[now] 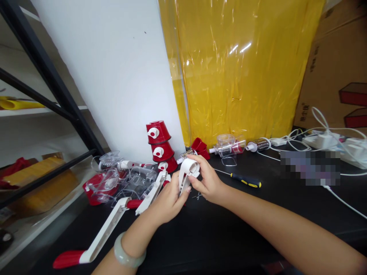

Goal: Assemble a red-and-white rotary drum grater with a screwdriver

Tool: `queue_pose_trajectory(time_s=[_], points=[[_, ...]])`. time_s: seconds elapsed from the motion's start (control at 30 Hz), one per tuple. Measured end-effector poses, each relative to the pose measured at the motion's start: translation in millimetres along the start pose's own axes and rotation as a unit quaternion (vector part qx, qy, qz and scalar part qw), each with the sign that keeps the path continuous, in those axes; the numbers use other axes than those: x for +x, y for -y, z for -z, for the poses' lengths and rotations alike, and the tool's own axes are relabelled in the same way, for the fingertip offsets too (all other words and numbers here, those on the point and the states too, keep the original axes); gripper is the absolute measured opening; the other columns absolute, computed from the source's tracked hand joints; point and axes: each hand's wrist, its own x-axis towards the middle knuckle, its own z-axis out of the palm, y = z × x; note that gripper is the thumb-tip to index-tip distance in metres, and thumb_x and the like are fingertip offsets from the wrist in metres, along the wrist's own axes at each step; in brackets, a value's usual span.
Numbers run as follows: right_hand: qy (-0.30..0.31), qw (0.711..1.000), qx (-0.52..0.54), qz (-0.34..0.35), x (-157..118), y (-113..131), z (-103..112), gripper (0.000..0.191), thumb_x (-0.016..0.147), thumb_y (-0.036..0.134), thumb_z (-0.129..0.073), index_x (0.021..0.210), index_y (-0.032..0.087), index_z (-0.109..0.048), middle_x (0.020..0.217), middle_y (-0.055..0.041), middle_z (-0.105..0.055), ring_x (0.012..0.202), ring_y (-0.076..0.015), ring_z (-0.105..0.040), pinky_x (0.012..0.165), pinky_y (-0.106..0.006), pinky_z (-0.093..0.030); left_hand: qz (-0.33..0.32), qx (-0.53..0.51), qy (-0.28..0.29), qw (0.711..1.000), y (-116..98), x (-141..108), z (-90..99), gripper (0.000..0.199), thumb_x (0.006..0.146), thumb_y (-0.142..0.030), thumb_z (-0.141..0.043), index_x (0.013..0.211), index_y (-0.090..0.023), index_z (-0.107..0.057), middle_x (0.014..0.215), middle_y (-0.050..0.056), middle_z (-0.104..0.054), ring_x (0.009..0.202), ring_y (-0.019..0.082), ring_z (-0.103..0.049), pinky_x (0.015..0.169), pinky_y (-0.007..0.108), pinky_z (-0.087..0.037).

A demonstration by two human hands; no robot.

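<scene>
A white plastic part (185,169) is held near view centre, toward six o'clock, clamped in both left hand (172,200) and right hand (211,181). From it, stacked red cups (161,145) are seen at ten o'clock, a screwdriver (245,180) at three, a red-handled crank (102,232) at eight.

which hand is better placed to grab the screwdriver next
Probably the right hand: it is nearer the screwdriver, which lies to its right, while the left hand also grips the white part and could hold it alone.
</scene>
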Motion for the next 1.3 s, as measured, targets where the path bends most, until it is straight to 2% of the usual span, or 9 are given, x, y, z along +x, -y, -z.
queue_pose_trajectory(time_s=[0.23,0.43,0.57,0.7,1.03,1.2,1.3], points=[[0.002,1.0,-0.002,-0.002,-0.9,-0.5,-0.1,0.051,0.092,0.032,-0.055,0.139,0.024,-0.035,0.124,-0.0133,-0.053,0.115,-0.0273,-0.055,0.098,-0.046,-0.047,-0.014,0.023,-0.02,0.999,-0.9,0.1,-2.0,0.039,0.098,-0.033,-0.042,0.133,-0.02,-0.03,0.115,0.012,-0.059,0.098,0.024,-0.063,0.083,0.037,-0.05],[0.004,0.999,0.028,-0.02,-1.0,0.3,0.6,0.049,0.093,0.033,-0.057,0.137,0.024,-0.039,0.124,-0.0132,-0.054,0.116,-0.0273,-0.055,0.099,-0.047,-0.046,0.019,-0.008,0.006,1.0,-2.2,-0.4,-0.7,0.033,0.098,-0.035,-0.042,0.126,-0.02,-0.034,0.087,0.003,-0.06,0.076,0.02,-0.062,0.074,0.035,-0.049],[0.002,0.993,0.099,-0.071,-2.8,-2.8,-1.0,0.055,0.089,0.035,-0.063,0.138,0.025,-0.039,0.127,-0.0128,-0.055,0.117,-0.0268,-0.057,0.101,-0.046,-0.046,0.016,-0.04,0.016,0.999,-3.7,-0.4,-0.6,0.033,0.099,-0.034,-0.04,0.128,-0.02,-0.032,0.08,0.0,-0.059,0.073,0.018,-0.06,0.073,0.033,-0.049],[0.005,0.982,0.149,-0.113,-2.3,-4.6,-2.4,0.055,0.088,0.035,-0.066,0.137,0.026,-0.043,0.131,-0.0117,-0.056,0.118,-0.0253,-0.058,0.101,-0.044,-0.046,0.015,-0.048,0.013,0.999,-3.7,0.0,-0.9,0.035,0.099,-0.032,-0.04,0.131,-0.02,-0.03,0.079,0.0,-0.059,0.072,0.017,-0.06,0.07,0.031,-0.049],[-0.04,0.951,0.234,-0.198,4.2,-0.1,-10.0,0.045,0.079,0.031,-0.072,0.12,0.025,-0.054,0.112,-0.0075,-0.063,0.099,-0.0212,-0.063,0.091,-0.04,-0.05,0.017,-0.072,0.049,0.996,-3.5,1.0,0.0,0.039,0.1,-0.033,-0.038,0.134,-0.019,-0.026,0.077,0.0,-0.06,0.074,0.017,-0.062,0.075,0.033,-0.051],[-0.049,0.943,0.254,-0.212,6.3,0.9,-10.5,0.045,0.076,0.029,-0.073,0.116,0.024,-0.053,0.107,-0.0059,-0.063,0.096,-0.0194,-0.063,0.09,-0.038,-0.051,0.009,-0.098,0.057,0.993,-8.4,2.2,2.1,0.036,0.1,-0.031,-0.037,0.132,-0.018,-0.027,0.076,-0.001,-0.061,0.072,0.017,-0.062,0.077,0.035,-0.051],[-0.052,0.94,0.262,-0.214,7.6,2.1,-10.2,0.045,0.075,0.031,-0.074,0.114,0.024,-0.052,0.106,-0.0062,-0.063,0.096,-0.0196,-0.063,0.089,-0.038,-0.052,0.013,-0.114,0.057,0.992,-7.8,2.6,0.8,0.028,0.099,-0.031,-0.04,0.124,-0.019,-0.034,0.078,0.001,-0.063,0.075,0.017,-0.064,0.077,0.034,-0.051]])
